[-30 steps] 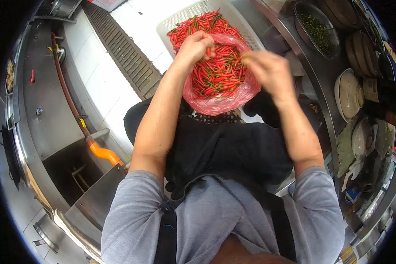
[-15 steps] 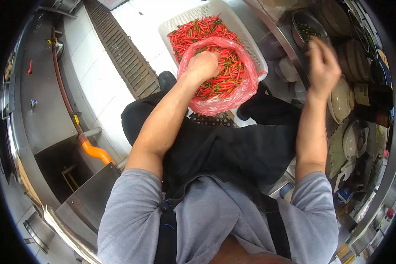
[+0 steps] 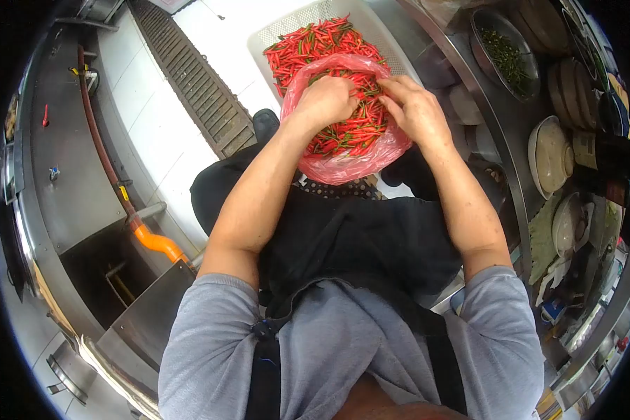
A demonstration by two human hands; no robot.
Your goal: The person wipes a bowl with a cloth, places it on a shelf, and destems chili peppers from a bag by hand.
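Observation:
A pink plastic bag [image 3: 343,170] full of red chili peppers [image 3: 360,133] with green stems sits open between my knees. My left hand [image 3: 329,101] is inside the bag, its fingers curled round a chili pepper mostly hidden by the hand. My right hand [image 3: 418,113] reaches over the bag's right rim. Its thumb and fingers are apart, with the fingertips at the peppers close to my left hand. Behind the bag, a white perforated basket [image 3: 264,54] holds more red chili peppers. On the right, a metal bowl [image 3: 532,84] contains green stems.
A metal shelf [image 3: 469,66] along the right carries a pale bowl [image 3: 549,157] and stacked dishes. To the left are a floor drain grate [image 3: 189,73], a steel counter [image 3: 63,182] and an orange pipe [image 3: 157,243].
My right hand has moved left from beside the metal bowl to the bag of chili peppers. My left hand has stayed in the bag, and the view has shifted slightly.

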